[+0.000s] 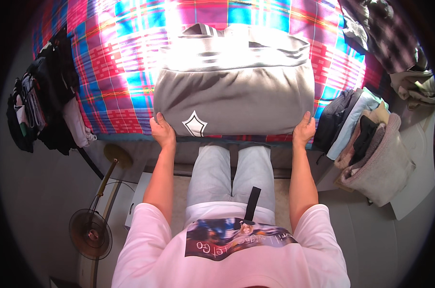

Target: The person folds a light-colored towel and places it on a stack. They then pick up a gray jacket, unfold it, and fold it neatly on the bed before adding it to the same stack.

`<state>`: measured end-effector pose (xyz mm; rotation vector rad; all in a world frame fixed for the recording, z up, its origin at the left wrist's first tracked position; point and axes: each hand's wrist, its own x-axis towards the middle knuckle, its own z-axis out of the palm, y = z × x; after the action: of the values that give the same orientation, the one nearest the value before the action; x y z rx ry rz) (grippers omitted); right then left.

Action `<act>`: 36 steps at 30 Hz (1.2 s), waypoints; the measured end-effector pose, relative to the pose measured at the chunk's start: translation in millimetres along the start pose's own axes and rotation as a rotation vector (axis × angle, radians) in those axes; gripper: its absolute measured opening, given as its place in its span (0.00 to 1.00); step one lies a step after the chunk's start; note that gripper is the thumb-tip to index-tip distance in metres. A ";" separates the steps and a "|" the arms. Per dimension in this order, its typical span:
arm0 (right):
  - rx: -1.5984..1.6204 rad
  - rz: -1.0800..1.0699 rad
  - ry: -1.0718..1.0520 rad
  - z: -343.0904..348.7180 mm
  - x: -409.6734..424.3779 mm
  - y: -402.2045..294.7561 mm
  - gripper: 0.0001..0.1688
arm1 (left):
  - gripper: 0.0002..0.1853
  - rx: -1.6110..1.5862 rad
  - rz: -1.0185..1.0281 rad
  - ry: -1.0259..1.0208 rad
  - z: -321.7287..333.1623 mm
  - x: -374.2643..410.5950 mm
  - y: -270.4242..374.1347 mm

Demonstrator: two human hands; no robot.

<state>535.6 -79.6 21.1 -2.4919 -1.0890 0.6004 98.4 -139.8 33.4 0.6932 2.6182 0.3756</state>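
A grey garment (pixel 235 97) lies partly folded across the plaid bedspread (pixel 109 68) before me. White stripes run along its far band, and a white star-like patch (pixel 195 124) marks its near left part. My left hand (pixel 163 131) grips the garment's near left corner, thumb on top and fingers hidden beneath. At the near right corner my right hand (pixel 304 130) holds it the same way. Strong sunlight washes out the garment's far middle, so its detail there cannot be read.
Dark clothes (pixel 52 82) are heaped at the bed's left side. To the right stand folded garments (pixel 341 118) and a fuzzy pale knit (pixel 383 162), with a checked cloth (pixel 390 36) farther back. A standing fan (pixel 91 234) is on the floor at lower left.
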 end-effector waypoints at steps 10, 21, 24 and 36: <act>-0.206 -0.569 0.217 10.1 19.6 -99.1 0.24 | 0.24 -0.201 0.250 0.136 18.9 23.0 83.0; 0.013 -0.441 -0.024 62.3 124.9 -92.3 0.12 | 0.21 -0.216 0.052 0.042 46.7 122.2 122.3; -0.055 -0.620 0.039 65.5 118.9 -99.1 0.11 | 0.19 -0.185 0.186 0.052 42.2 111.9 127.2; -0.364 -1.005 -0.503 86.9 54.2 -164.9 0.35 | 0.33 0.311 1.203 -0.184 69.1 44.8 164.4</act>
<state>425.2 79.8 13.0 -1.6566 -2.5523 0.7356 161.2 32.2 16.4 2.2333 1.8023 0.1888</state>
